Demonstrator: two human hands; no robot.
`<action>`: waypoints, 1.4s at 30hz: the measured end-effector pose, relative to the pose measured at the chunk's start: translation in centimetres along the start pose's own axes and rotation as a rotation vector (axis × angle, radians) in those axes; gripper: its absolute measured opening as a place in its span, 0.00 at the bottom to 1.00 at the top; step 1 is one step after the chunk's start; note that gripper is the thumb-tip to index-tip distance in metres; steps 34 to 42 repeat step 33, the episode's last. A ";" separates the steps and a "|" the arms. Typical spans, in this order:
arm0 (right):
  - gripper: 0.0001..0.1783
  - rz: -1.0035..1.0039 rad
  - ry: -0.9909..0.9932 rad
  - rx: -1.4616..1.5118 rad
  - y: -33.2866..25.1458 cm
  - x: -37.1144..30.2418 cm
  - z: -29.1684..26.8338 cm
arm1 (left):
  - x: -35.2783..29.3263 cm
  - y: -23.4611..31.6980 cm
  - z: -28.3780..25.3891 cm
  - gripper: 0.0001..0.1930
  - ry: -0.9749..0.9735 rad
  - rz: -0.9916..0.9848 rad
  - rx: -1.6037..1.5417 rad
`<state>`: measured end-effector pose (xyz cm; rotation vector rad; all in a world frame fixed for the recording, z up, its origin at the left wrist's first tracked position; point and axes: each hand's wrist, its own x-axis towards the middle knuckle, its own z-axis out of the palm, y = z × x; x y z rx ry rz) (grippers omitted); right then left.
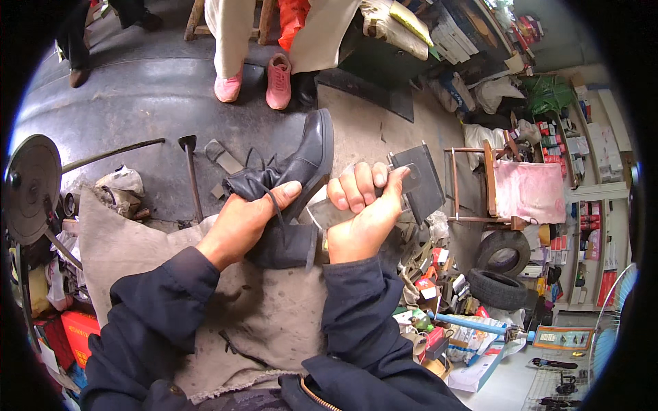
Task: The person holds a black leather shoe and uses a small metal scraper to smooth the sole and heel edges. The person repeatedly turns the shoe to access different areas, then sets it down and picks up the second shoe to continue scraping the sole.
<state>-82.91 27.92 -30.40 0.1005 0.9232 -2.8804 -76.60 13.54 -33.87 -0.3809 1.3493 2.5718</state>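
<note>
My left hand [250, 222] grips a black leather lace-up boot [305, 154] over my lap, its fingers wrapped round the laced shaft. The boot lies on its side with the toe pointing away from me and its sole facing right. Just right of the sole, my right hand [367, 205] is closed in a fist. From it a flat, pale, blade-like piece [319, 207] sticks out toward the boot; its handle is hidden in my fingers. A dark rectangular plate [423, 181] shows beyond my right thumb, and I cannot tell whether I touch it. A stained beige apron [267, 322] covers my lap.
An upright iron rod [194, 178] stands at left, near a round metal disc [33, 188]. Ahead, a person in pink shoes [277, 82] sits close. On the right are a pink-seated chair [528, 192], tyres [500, 288], shelves [603, 157] and a clutter of small goods.
</note>
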 end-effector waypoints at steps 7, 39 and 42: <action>0.26 0.017 0.047 -0.035 0.0 0.0 0.4 | 0.1 -0.1 0.3 0.13 -0.006 0.027 -0.016; 0.26 0.114 0.006 -0.006 -0.2 -0.3 -0.3 | 0.3 -0.3 0.0 0.12 0.017 0.032 0.056; 0.26 0.114 0.006 -0.006 -0.2 -0.3 -0.3 | 0.3 -0.3 0.0 0.12 0.017 0.032 0.056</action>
